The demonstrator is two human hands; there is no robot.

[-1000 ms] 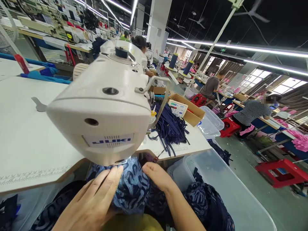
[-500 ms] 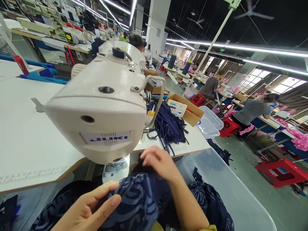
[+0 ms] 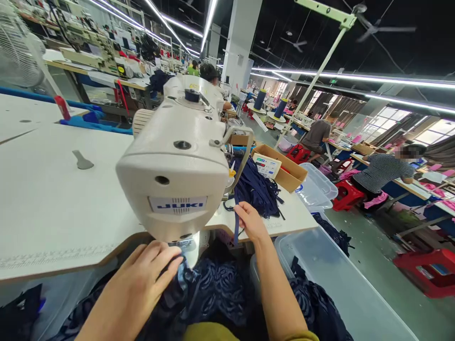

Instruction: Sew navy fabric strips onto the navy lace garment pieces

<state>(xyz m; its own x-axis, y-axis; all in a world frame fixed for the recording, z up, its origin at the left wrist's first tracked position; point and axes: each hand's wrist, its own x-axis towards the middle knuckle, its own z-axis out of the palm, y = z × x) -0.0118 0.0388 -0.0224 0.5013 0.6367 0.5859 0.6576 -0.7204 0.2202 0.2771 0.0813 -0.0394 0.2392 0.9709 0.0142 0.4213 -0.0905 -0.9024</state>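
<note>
A white sewing machine (image 3: pixel 174 184) marked JUKI stands in front of me. Just below its head, my left hand (image 3: pixel 145 267) is closed on the edge of a dark blue patterned garment (image 3: pixel 216 279), close to the machine's lit bed (image 3: pixel 192 248). The garment hangs down over my lap. At the table's front edge, my right hand (image 3: pixel 249 220) pinches a narrow navy strap (image 3: pixel 236 222), which hangs down past the edge. A pile of navy straps (image 3: pixel 259 184) lies on the table behind that hand.
Behind the straps stand a control panel (image 3: pixel 266 166) and a cardboard box (image 3: pixel 289 173). To the right is a clear plastic bin (image 3: pixel 341 270) beside more dark patterned cloth (image 3: pixel 313 303). The white tabletop (image 3: pixel 71 199) extends left. Other people sit at machines farther right.
My right hand has moved from above the garment to the table edge and taken a strap. My left hand has moved up toward the machine bed with the garment's edge. The view has shifted.
</note>
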